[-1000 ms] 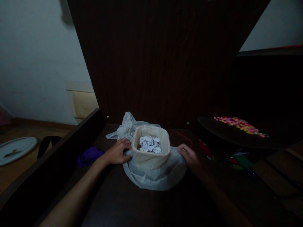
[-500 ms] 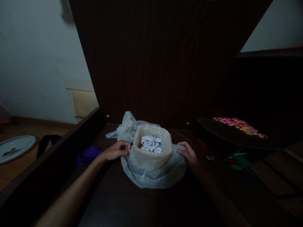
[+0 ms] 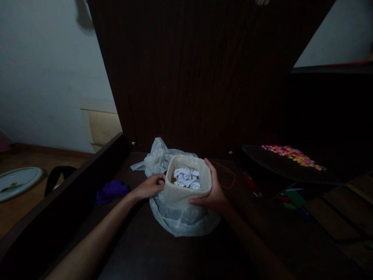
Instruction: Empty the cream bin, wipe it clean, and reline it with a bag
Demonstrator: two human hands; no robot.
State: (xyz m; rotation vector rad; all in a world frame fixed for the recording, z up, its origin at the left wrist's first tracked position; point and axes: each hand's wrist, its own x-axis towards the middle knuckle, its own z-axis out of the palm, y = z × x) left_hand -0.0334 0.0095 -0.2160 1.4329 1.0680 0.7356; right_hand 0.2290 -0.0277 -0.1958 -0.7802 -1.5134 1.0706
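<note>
A small square bin (image 3: 177, 194) lined with a thin whitish plastic bag (image 3: 186, 223) stands on the dark wooden surface. Crumpled white paper (image 3: 187, 178) lies inside it. The bag's loose skirt spreads around the base, and a bunched part rises behind on the left. My left hand (image 3: 152, 186) is at the bin's left side, its fingers closed on the bag. Around the right side of the bin wraps my right hand (image 3: 212, 194), thumb on the front and fingers along the far right rim.
Purple cloth (image 3: 111, 191) lies to the left, near a raised dark side board (image 3: 70, 190). A dark upright panel (image 3: 186, 77) stands behind. Right of the bin are a reddish loop (image 3: 233, 181) and a dark shelf with colourful small pieces (image 3: 294, 155).
My right hand has moved left from the bag's outer edge onto the bin's side. My left hand has shifted slightly right, and the bag's right edge has drawn inward.
</note>
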